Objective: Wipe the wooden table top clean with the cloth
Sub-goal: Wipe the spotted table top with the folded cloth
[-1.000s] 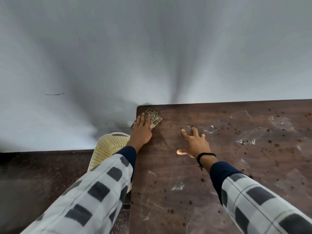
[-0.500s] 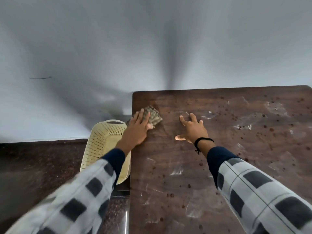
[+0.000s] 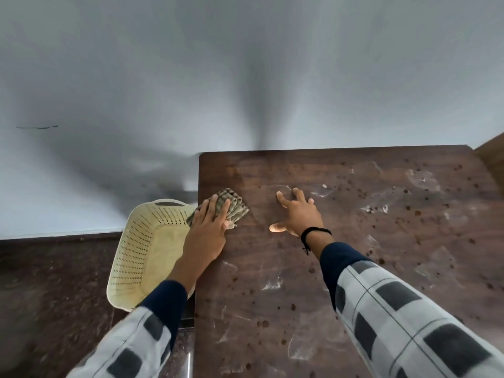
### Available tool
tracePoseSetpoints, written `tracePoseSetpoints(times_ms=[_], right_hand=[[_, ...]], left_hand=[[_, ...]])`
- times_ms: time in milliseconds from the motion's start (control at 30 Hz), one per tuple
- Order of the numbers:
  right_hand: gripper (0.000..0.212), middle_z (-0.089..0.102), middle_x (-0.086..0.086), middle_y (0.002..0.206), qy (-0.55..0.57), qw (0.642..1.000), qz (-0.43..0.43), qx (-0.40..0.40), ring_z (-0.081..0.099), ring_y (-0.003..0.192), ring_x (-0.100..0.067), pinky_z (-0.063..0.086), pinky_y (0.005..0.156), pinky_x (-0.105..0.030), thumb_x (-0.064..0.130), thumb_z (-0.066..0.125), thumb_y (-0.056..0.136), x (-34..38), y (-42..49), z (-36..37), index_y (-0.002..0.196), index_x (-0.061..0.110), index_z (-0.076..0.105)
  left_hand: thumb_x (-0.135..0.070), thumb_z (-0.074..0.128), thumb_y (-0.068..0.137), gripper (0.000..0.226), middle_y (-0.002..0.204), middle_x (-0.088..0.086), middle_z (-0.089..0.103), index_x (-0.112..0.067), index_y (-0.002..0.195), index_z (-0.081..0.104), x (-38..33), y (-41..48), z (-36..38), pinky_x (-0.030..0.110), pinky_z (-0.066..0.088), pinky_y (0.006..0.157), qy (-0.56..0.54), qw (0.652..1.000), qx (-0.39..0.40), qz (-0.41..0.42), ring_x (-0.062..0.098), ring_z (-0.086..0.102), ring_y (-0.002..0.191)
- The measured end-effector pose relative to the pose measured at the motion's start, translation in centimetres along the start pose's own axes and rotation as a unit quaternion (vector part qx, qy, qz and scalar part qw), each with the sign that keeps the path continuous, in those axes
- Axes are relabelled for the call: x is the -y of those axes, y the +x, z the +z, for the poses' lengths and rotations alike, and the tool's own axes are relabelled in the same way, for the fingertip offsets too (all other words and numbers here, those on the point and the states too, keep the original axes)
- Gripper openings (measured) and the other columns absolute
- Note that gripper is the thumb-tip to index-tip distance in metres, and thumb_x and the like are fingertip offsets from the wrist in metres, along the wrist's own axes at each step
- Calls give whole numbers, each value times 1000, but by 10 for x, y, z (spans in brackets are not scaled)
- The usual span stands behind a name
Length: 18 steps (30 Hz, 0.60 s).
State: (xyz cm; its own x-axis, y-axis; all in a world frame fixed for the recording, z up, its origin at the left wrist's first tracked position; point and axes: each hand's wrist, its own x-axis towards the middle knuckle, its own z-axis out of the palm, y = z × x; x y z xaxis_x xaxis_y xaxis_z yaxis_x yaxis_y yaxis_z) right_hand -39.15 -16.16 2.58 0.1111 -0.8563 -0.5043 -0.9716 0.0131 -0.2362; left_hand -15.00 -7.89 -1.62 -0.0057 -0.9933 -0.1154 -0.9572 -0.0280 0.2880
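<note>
Wooden and dark brown, the speckled worktop (image 3: 354, 268) carries the folded grey-green checked cloth (image 3: 234, 207) at its left edge, a little short of the far-left corner. The left grip (image 3: 208, 230) lies on the cloth with straight fingers, pressing it flat rather than clutching it. The right grip (image 3: 298, 216) is released too, splayed palm-down on bare wood near the cloth. A second ago the cloth sat closer to that corner; it has since been drawn nearer along the left edge, so the wiping stroke is under way. I judge the task barely begun: the corner patch looks free of spots, while brown specks and whitish smears cover the rest. A cream perforated plastic basket (image 3: 141, 249) sits just beside the left edge, lower down.
</note>
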Motion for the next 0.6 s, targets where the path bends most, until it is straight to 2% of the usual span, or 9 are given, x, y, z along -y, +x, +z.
tracePoseSetpoints(times_ms=[100, 167, 267, 400, 467, 600], right_hand=[[104, 1, 5, 169, 8, 1000, -6, -2, 3, 153, -49, 37, 114, -57, 54, 84, 76, 3, 2, 2, 158, 47, 20], [104, 1, 5, 169, 8, 1000, -3, -5, 3, 153, -48, 37, 114, -57, 54, 84, 76, 1, 1, 2, 158, 47, 20], [104, 0, 5, 169, 11, 1000, -2, -2, 2, 153, -48, 38, 114, -57, 53, 84, 77, -2, 0, 2, 158, 47, 20], [104, 0, 5, 170, 6, 1000, 0, -3, 2, 153, -49, 38, 112, -57, 54, 83, 77, -4, 1, 2, 158, 47, 19], [104, 1, 4, 169, 8, 1000, 0, -5, 3, 153, -48, 38, 113, -57, 54, 84, 76, -4, 2, 1, 158, 47, 20], [104, 3, 4, 169, 4, 1000, -2, -8, 6, 153, -48, 37, 114, -56, 55, 84, 75, -3, 0, 0, 158, 47, 21]], left_hand=[[-23, 32, 108, 63, 167, 8, -11, -29, 160, -3, -3, 36, -11, 42, 0, 124, 9, 1000, 20, -15, 28, -8, 154], [-21, 34, 107, 65, 167, 10, -9, -27, 161, -2, -6, 41, -8, 43, 1, 124, 8, 1000, 6, -23, 29, -7, 154], [-15, 41, 102, 71, 167, 12, -3, -25, 160, 1, -12, 1, 6, 47, 5, 125, -19, 999, -25, -36, 29, -4, 154], [-25, 33, 103, 63, 166, 13, 4, -23, 160, 8, -19, -57, 19, 51, 11, 124, -25, 999, -28, -21, 32, 2, 154], [-21, 37, 103, 64, 167, 13, 6, -25, 161, 9, -17, -41, 16, 47, 6, 124, -9, 999, -20, -26, 32, 3, 154], [-20, 33, 107, 63, 168, 10, -5, -27, 160, 2, -4, 40, -9, 43, 0, 124, -9, 1000, 17, -10, 29, -4, 154]])
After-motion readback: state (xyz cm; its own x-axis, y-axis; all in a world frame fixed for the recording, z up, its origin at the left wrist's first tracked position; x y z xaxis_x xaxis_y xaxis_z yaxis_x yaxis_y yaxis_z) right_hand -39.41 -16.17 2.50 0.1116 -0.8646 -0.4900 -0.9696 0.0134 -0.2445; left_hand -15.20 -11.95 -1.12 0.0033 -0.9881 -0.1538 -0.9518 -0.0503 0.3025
